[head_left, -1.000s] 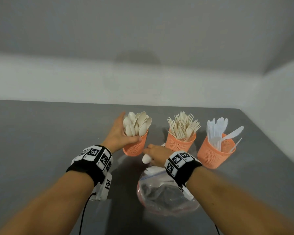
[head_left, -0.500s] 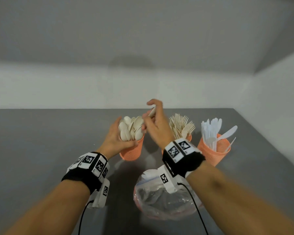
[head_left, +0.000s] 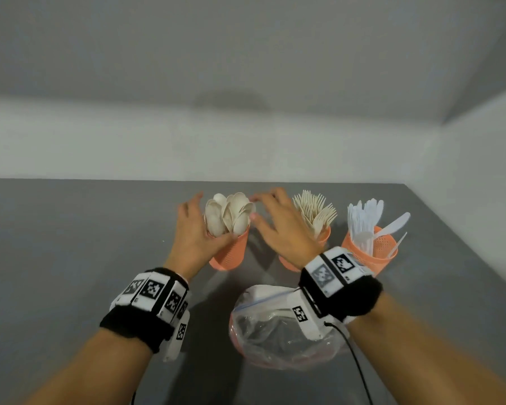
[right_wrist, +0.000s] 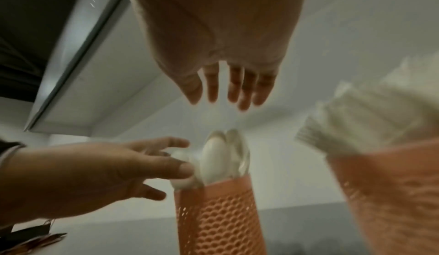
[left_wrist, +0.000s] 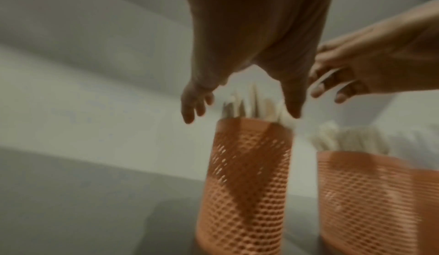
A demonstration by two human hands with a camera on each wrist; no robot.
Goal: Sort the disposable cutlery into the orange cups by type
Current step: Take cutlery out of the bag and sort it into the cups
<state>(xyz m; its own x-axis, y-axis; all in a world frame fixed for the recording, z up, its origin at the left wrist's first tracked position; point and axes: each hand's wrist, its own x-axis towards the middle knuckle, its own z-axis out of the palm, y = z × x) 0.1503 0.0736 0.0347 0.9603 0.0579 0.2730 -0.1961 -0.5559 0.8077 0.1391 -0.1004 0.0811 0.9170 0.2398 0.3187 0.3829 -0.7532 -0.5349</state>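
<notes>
Three orange mesh cups stand in a row. The left cup point(head_left: 231, 252) is full of beige spoons point(head_left: 230, 214), the middle cup point(head_left: 324, 237) holds beige forks point(head_left: 316, 210), and the right cup point(head_left: 371, 255) holds white knives point(head_left: 362, 220). My left hand point(head_left: 196, 226) is beside the spoon cup with its fingers spread, the thumb touching the spoons at the rim. My right hand point(head_left: 276, 222) hovers between the spoon and fork cups, fingers straight and empty. The right wrist view shows its fingers point(right_wrist: 234, 88) above the spoons point(right_wrist: 213, 159).
A clear zip bag point(head_left: 275, 331) lies on the grey table point(head_left: 70, 244) just in front of the cups, under my right wrist. White walls close the table off at the back and right. The table stretches out to the left.
My right hand lifted a spoon from the bag up to the spoon cup and has let it go; it now stands open. My left hand has loosened its hold on the cup.
</notes>
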